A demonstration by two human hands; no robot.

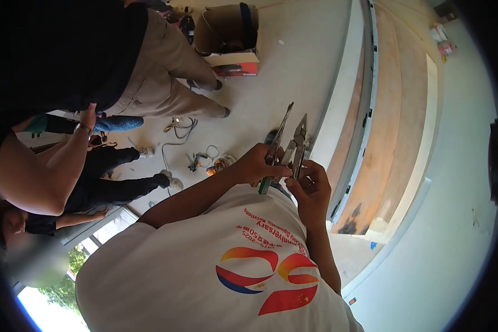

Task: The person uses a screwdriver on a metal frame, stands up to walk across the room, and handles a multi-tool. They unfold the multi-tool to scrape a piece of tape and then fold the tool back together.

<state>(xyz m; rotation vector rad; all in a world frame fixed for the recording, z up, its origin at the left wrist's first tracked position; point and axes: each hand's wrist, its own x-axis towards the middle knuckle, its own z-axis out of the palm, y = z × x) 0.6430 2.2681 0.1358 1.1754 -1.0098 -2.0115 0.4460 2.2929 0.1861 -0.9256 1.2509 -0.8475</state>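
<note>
My left hand [258, 164] is closed around a long, slim metal tool [282, 128] with a pointed tip. A green end piece [264, 185] sticks out below the fingers. Beside it, a pair of pliers [300, 134] points up with its jaws together, and its spread handles come down between my two hands. The fingers of my right hand [312, 193] pinch one handle, while my left thumb reaches the other. Both tools are held in front of my white T-shirt [205, 265], above the floor.
Long wooden boards [393, 110] and a grey rail lie to the right. A cardboard box [227, 41] stands at the top. An orange power tool [218, 166] and cables [177, 135] lie on the floor. People stand at left, one in tan trousers [166, 72].
</note>
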